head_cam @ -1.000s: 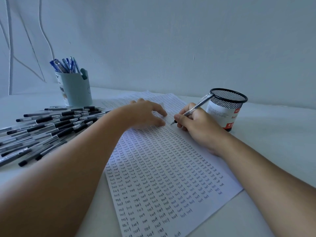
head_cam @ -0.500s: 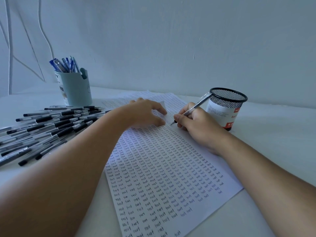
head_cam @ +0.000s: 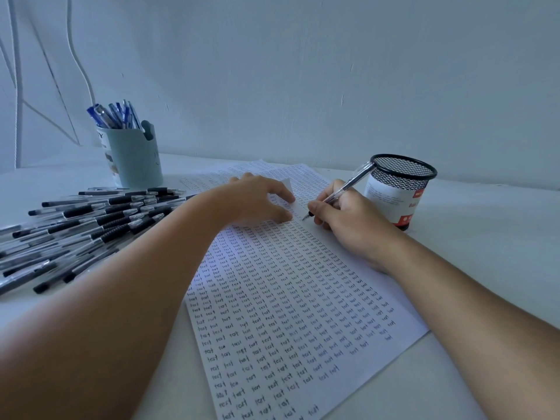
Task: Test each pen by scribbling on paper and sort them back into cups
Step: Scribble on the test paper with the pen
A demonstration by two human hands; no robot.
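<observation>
Almost nothing changed over last 1 s: right hand [head_cam: 348, 219] still pinches pen [head_cam: 342, 190], tip on paper [head_cam: 288, 298]. Left hand [head_cam: 257, 198], fingers spread, pins sheet just beside tip. Test scribble ongoing; sorting pending.

You can't see the paper [head_cam: 281, 304] whole: its near corner runs off the bottom edge, and your left hand [head_cam: 257, 200] covers part of the far rows. The pile of black pens [head_cam: 85, 225] gets cut by the left edge. The right hand [head_cam: 348, 218] hides the grip of the pen [head_cam: 345, 187] it holds. The label on the mesh cup [head_cam: 400, 189] is too small to read, partly blocked too.
</observation>
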